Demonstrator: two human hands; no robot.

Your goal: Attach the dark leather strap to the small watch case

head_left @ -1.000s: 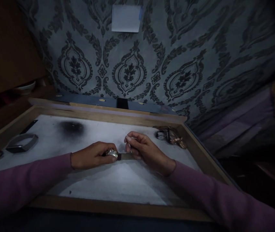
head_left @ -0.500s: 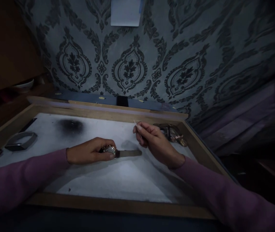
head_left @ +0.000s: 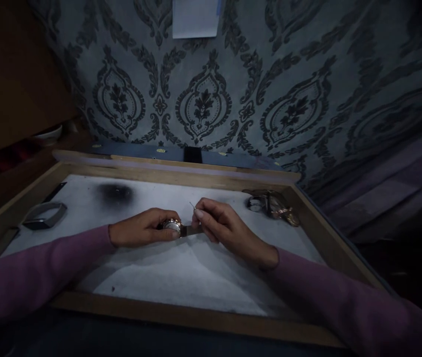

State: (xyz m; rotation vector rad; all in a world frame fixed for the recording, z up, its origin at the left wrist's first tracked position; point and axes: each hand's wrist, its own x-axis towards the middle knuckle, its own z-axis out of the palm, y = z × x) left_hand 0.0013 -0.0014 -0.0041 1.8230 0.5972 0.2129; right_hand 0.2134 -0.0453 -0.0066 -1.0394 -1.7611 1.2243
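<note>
**Watch held flat, fine pin at the strap joint**

Round silver-cased wristwatch (head_left: 173, 226) lies face up on the white padded surface of the wooden-framed table (head_left: 181, 310), about mid-table, slightly toward the far edge. Its flat grey strap (head_left: 192, 230) runs out to the right along the padding.

Left hand (head_left: 142, 233): closed over the watch case from the left, fingertips pinning it down against the padding. Right hand (head_left: 220, 228): pinched shut on a thin metal pin (head_left: 192, 205), thumb and forefinger near its lower end; the free tip points up and away. The right hand sits just over the strap, touching or nearly touching it where strap meets case; the exact contact is too dark to resolve.

Handling, as judged: watch is small and light, case hard and smooth, likely slippery under bare fingers, crystal scratch-prone. Best held by the case rim, as the left hand does, not by the flexible strap. Pin is very thin, easily bent or dropped, and would be hard to find on the padding.

Surroundings: dark sooty smudge (head_left: 116, 193) on the padding toward the far left. Grey looped watch band (head_left: 44, 216) near the left edge. Cluster of metal watch parts (head_left: 272, 204) in the far right corner. Patterned grey wall covering (head_left: 203, 104) rises behind the far edge, a white paper note (head_left: 195, 17) fixed on it.
</note>
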